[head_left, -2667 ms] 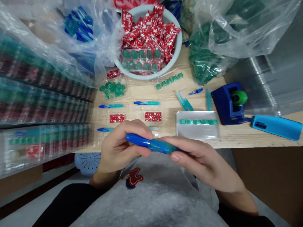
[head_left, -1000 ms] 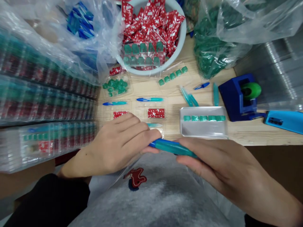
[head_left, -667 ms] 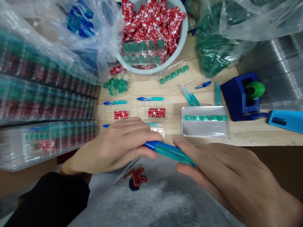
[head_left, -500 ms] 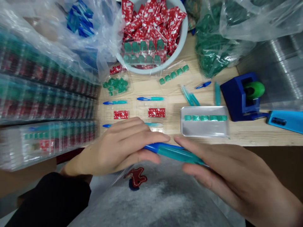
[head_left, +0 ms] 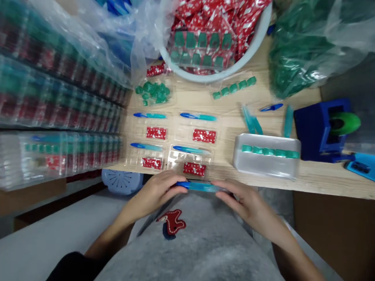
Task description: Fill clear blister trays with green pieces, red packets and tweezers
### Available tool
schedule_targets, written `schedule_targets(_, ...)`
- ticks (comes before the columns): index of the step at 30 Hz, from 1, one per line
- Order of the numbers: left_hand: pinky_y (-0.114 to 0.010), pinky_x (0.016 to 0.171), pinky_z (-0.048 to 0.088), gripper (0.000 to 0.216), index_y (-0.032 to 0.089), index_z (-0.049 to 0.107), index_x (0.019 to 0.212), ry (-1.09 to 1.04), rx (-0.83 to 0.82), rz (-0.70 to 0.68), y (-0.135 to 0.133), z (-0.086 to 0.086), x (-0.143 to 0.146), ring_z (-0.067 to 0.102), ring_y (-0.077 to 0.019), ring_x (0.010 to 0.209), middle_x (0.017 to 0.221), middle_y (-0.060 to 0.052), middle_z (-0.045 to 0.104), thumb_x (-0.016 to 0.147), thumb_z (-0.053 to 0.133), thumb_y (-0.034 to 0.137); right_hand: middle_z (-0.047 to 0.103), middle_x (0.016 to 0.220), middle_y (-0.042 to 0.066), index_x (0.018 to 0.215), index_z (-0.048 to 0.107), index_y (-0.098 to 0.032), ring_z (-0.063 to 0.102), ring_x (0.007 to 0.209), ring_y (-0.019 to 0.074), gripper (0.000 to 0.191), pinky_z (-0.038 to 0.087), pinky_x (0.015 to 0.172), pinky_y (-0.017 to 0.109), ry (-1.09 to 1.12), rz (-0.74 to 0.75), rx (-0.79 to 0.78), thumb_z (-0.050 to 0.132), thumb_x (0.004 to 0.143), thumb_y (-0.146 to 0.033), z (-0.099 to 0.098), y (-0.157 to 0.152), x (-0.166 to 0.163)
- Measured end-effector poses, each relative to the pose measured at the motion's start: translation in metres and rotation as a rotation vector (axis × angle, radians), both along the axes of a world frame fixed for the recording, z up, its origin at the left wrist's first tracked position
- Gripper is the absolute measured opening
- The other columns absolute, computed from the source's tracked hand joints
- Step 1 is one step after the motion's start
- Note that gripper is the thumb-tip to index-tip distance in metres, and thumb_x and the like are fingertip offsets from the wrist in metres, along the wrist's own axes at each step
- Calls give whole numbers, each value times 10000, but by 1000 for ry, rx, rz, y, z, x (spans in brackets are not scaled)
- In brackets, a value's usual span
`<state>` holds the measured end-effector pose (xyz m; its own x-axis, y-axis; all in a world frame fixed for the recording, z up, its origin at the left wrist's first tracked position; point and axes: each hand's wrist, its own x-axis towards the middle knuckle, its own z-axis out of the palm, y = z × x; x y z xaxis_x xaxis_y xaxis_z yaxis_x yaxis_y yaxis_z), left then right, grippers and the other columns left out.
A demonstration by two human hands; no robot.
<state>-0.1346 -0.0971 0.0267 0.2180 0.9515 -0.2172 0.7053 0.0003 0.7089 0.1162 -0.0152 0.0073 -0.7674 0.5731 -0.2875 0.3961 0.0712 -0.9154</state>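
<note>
I hold a pen-shaped blue and teal piece (head_left: 202,187) level at the table's front edge, in front of my grey top. My left hand (head_left: 164,189) pinches its blue end between thumb and fingers. Around the teal end, my right hand (head_left: 234,193) has its thumb and fingers closed. Just beyond the hands lie clear plastic trays (head_left: 172,160), each bearing a similar blue and teal piece (head_left: 190,150) and a red patterned packet (head_left: 194,169). To the right, a shallow see-through tray (head_left: 263,166) carries a row of green cubes (head_left: 268,151).
Stacked filled packs (head_left: 58,101) line the left side. A white tub (head_left: 205,77) of red packets stands at the back. Loose teal pieces (head_left: 288,121), a blue tape dispenser (head_left: 313,128), a blue phone (head_left: 361,166) and a bag of green pieces (head_left: 299,58) are on the right.
Both hands have drawn back toward my body with the pen-shaped piece, uncovering the front trays and their red packets. The piece now lies more level. The view has shifted.
</note>
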Motion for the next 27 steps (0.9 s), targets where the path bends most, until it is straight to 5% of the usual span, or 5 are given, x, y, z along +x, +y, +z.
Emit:
schedule_targets(6, -259, 707, 515, 280, 195, 624, 914, -30, -42, 228, -22, -21, -20, 648, -137, 759, 834, -13, 697, 999, 423, 371, 730, 945, 36, 1123, 676, -226, 693, 823, 159, 222, 567, 728, 274, -38, -123, 192, 550, 946, -273, 1, 7, -12)
schedule_targets(12, -262, 721, 498, 233, 207, 620, 903, -49, 24, 379, -5, -26, -38, 630, -150, 744, 802, -7, 674, 970, 418, 303, 658, 838, 90, 1176, 672, -160, 609, 726, 206, 359, 510, 732, 371, -445, -610, 722, 487, 942, -360, -3, 78, 8)
schedule_targets(15, -257, 704, 491, 226, 208, 615, 902, -126, 40, 353, 3, -28, -30, 616, -145, 712, 786, -4, 664, 956, 408, 280, 644, 873, 156, 1168, 665, -102, 612, 837, 290, 423, 498, 765, 464, -574, -657, 805, 408, 920, -329, -25, 109, 21)
schedule_targets(21, -243, 639, 442, 285, 202, 546, 751, -333, 71, 335, 32, -27, 9, 559, -134, 651, 685, 9, 599, 957, 395, 328, 606, 1167, 226, 1190, 634, -118, 564, 1115, 341, 399, 470, 915, 549, -441, -717, 962, 436, 914, -327, -28, 108, 16)
schedule_targets(27, -228, 651, 458, 501, 160, 575, 703, -674, -33, -82, 129, 11, 114, 535, -116, 631, 659, -17, 586, 1001, 312, 465, 580, 1325, 156, 1389, 523, -208, 524, 1275, 327, 425, 396, 1066, 564, -161, -1026, 1255, 429, 979, -267, 19, 42, 24)
